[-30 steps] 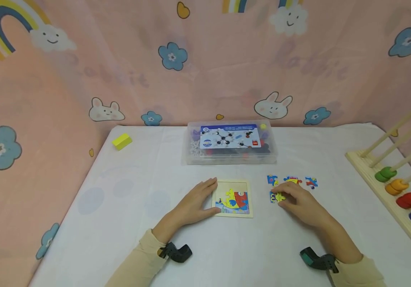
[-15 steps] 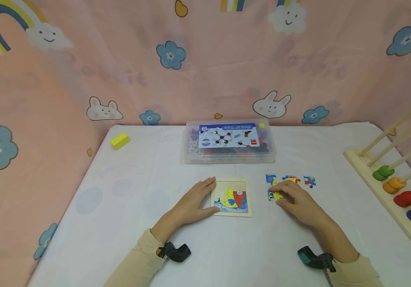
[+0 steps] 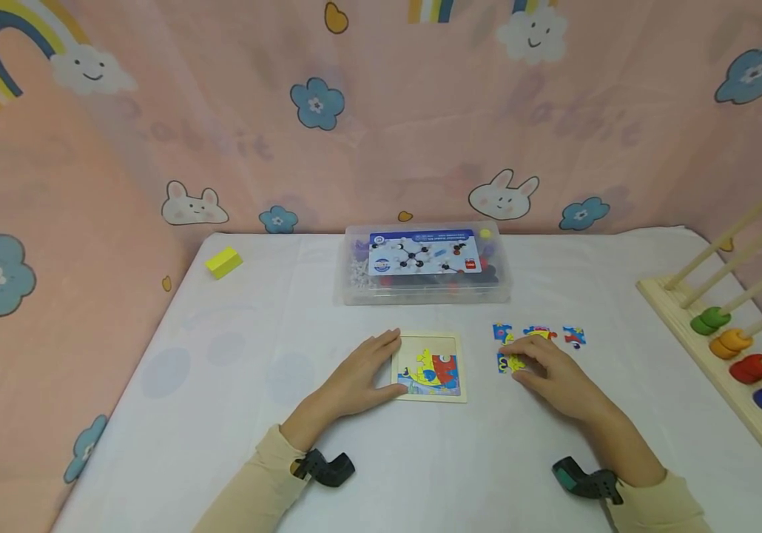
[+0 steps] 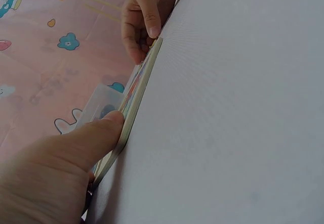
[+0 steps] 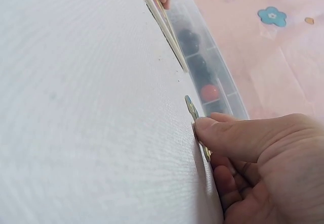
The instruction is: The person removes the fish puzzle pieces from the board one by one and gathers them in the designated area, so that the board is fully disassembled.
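My left hand [image 3: 354, 381] rests at the left side of a shallow wooden puzzle tray [image 3: 430, 342], fingers straight, thumb on the near-left corner. The left wrist view shows the thumb [image 4: 104, 133] lying on the tray's rim; the other fingers are mostly hidden. Joined red, yellow and blue pieces [image 3: 444, 370] fill the tray's lower part. To the right, my right hand [image 3: 564, 381] pinches a blue and yellow puzzle piece [image 3: 509, 363] between thumb and fingers. In the right wrist view that piece [image 5: 190, 105] stands edge-on, close to the tabletop.
Loose puzzle pieces [image 3: 502, 332] lie just beyond my right hand. A clear plastic box [image 3: 424, 291] with a molecule label stands at the back. A yellow block [image 3: 224, 263] sits at the far left. Along the right stands a wooden peg rack [image 3: 707, 363] with coloured rings.
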`<state>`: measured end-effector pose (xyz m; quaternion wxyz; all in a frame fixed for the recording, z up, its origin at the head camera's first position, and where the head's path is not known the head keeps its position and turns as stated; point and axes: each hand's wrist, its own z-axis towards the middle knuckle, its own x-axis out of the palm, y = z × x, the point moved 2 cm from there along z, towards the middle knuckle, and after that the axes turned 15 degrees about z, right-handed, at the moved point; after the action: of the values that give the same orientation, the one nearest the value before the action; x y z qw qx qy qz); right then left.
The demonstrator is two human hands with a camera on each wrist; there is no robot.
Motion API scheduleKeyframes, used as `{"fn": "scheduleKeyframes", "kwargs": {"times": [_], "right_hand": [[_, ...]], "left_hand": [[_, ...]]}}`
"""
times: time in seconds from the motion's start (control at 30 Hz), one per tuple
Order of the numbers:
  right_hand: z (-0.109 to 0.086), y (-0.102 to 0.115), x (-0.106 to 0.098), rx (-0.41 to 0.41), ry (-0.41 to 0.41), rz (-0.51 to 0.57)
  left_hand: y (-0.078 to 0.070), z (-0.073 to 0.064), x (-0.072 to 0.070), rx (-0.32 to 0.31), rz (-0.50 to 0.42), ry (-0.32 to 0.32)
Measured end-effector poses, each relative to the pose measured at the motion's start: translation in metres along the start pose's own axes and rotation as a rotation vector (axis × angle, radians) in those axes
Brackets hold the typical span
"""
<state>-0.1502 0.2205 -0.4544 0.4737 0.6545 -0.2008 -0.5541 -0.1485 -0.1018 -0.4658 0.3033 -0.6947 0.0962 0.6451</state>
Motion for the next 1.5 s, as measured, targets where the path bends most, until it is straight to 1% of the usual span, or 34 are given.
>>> {"fn": "scheduleKeyframes", "kwargs": {"times": [0.27, 0.37, 0.5, 0.6, 0.7, 1.03, 1.17, 1.33, 1.5], "right_hand": [[-0.001, -0.002, 0.001, -0.067, -0.057, 0.026], [-0.001, -0.001, 0.002, -0.061, -0.059, 0.038], [-0.001, 0.002, 0.002, -0.035, -0.053, 0.019], [0.0, 0.005, 0.003, -0.016, -0.041, -0.003], [0.001, 0.009, 0.005, -0.023, -0.029, -0.005], [0.009, 0.032, 0.015, -0.02, 0.041, 0.038], [0.015, 0.038, 0.024, -0.02, 0.071, 0.055], [0.024, 0.047, 0.039, -0.017, 0.108, 0.113], [0.034, 0.057, 0.054, -0.015, 0.126, 0.137]], "left_hand": [[0.001, 0.0, 0.001, -0.006, -0.008, 0.013], [0.0, -0.001, 0.001, -0.006, -0.008, 0.014], [0.0, -0.001, -0.001, -0.004, -0.009, 0.012], [0.0, -0.001, -0.001, -0.002, -0.004, 0.008], [0.0, -0.001, -0.001, -0.002, -0.002, 0.006], [-0.001, 0.001, -0.001, -0.005, -0.004, 0.012], [-0.001, 0.001, -0.001, -0.007, -0.006, 0.017], [0.0, 0.001, 0.0, -0.011, -0.003, 0.021], [0.001, 0.0, 0.0, -0.004, 0.006, 0.011]]}}
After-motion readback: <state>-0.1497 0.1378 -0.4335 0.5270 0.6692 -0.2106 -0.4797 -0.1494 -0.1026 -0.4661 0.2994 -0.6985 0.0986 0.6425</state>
